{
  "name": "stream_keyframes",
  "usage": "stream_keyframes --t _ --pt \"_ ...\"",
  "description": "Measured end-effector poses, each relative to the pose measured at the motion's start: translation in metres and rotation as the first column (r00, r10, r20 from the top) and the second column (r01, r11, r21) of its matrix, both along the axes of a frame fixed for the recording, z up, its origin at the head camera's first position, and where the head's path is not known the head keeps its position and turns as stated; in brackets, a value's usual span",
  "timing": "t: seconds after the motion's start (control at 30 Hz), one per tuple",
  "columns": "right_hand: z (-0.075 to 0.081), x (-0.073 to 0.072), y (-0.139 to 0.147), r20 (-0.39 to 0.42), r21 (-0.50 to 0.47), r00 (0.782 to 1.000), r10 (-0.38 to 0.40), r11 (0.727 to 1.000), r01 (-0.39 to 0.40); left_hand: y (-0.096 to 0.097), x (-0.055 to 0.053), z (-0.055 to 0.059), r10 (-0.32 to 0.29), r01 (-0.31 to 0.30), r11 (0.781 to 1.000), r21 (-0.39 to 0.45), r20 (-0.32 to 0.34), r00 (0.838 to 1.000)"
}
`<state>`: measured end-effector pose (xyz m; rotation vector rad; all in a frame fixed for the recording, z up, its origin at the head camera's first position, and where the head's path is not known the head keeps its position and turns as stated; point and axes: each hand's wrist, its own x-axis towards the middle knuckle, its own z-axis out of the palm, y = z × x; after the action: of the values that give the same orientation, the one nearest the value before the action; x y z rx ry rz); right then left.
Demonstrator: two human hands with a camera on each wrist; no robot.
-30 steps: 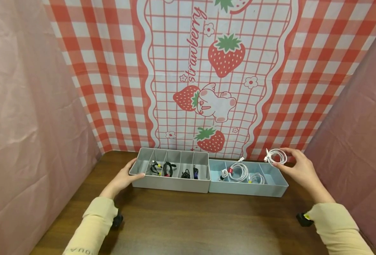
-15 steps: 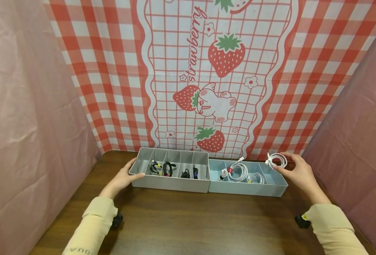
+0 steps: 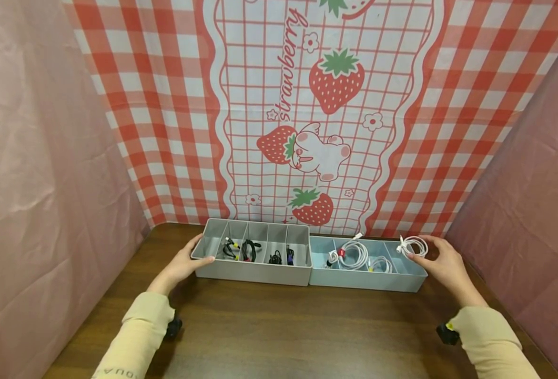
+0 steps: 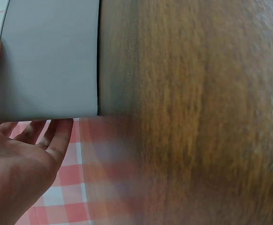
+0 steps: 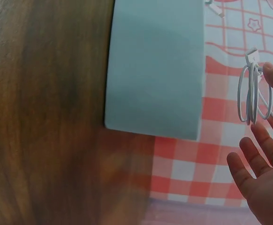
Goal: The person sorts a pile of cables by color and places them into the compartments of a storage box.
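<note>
My right hand (image 3: 444, 266) pinches a coiled white USB cable (image 3: 413, 246) between thumb and fingers, over the right-end compartment of the light-blue divided box (image 3: 368, 280). In the right wrist view the coil (image 5: 252, 93) hangs upright above the rim, its flat plug pointing up. My left hand (image 3: 180, 268) holds the left end of the grey divided box (image 3: 255, 273), thumb over the front rim and fingers against the end wall (image 4: 47, 61). Black cables (image 3: 249, 251) lie in several grey compartments. White coils, one with a red tie (image 3: 353, 256), lie in the blue box.
Both boxes stand end to end at the back of a brown wooden table (image 3: 297, 331). Behind them hangs a red-checked strawberry cloth (image 3: 179, 131). Pink curtains (image 3: 47, 184) close off the left and right sides.
My right hand has lowered the white cable coil and moved it slightly, bringing it down over the right-end compartment of the blue box. My left hand stays at the grey box.
</note>
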<state>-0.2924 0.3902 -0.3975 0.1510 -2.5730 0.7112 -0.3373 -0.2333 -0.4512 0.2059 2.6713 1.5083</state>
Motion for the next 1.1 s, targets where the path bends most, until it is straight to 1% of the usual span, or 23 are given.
stream_keyframes --t 0.33,0.7,0.93,0.97,1.0,1.1 --pt "-0.015 -0.002 0.006 0.058 0.004 0.998 -0.018 1.000 0.018 -0.001 -0.001 0.000 -0.001 0.001 1.000 0.027 -0.002 1.000" --pt "-0.025 -0.003 0.008 0.095 0.011 0.995 -0.013 1.000 0.012 -0.001 0.000 -0.001 0.001 -0.001 1.000 0.025 -0.002 1.000" --pt "-0.033 -0.007 0.010 0.117 0.014 0.993 0.001 1.000 -0.002 -0.001 0.000 -0.001 0.002 -0.003 1.000 0.023 0.005 1.000" --pt "-0.034 -0.008 0.011 0.117 0.015 0.993 0.003 1.000 -0.005 -0.001 0.000 -0.001 0.002 -0.003 1.000 0.026 0.006 1.000" --pt "-0.035 -0.008 0.011 0.116 0.015 0.993 0.003 1.000 -0.005 0.000 0.002 0.003 0.000 -0.001 1.000 0.031 0.009 1.000" --pt "-0.036 -0.009 0.011 0.115 0.017 0.993 0.007 1.000 -0.009 0.001 0.003 0.005 -0.002 0.002 1.000 0.030 0.004 1.000"
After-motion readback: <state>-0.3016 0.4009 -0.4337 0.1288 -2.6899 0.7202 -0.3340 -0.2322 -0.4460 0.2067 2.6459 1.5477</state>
